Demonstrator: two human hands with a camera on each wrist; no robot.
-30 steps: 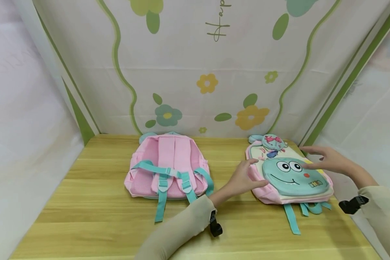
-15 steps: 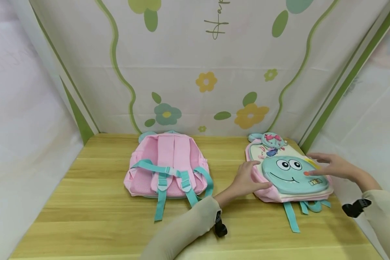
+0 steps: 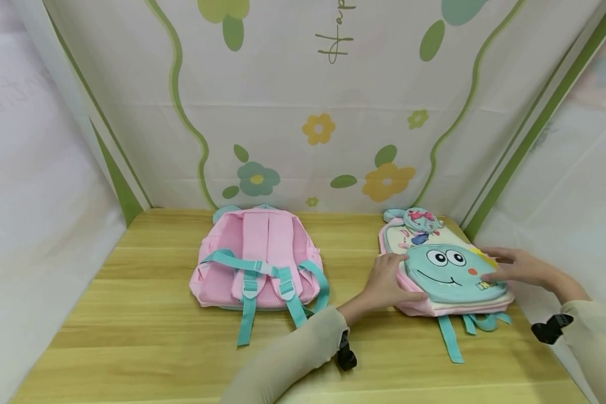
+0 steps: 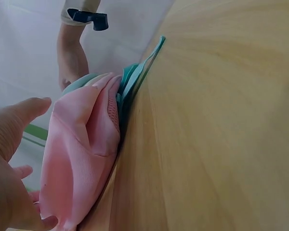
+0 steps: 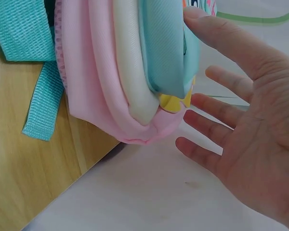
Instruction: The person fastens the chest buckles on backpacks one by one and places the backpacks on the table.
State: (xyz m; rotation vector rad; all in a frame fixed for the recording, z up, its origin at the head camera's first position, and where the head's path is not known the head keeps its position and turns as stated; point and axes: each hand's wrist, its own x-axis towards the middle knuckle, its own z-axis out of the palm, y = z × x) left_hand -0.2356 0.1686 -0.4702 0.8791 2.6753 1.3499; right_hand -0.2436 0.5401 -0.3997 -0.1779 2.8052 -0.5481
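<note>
The smiley bag (image 3: 446, 278) is between my left hand (image 3: 385, 285) and right hand (image 3: 525, 268).
Both are spread wide, one by each side, and the bag lies smile up.

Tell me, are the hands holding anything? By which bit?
Nothing looks held: the left hand and right hand are open either side of the smiley backpack.

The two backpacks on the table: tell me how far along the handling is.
Done: nothing plainly finished; the strap-side-up backpack lies on the table with neither hand on it. In hand: the smiling-face backpack, with the left hand and right hand spread at opposite sides. Remaining: probably a firm grip, then any lifting or turning, as neither hand is curled round it and it lies on the table.
</note>
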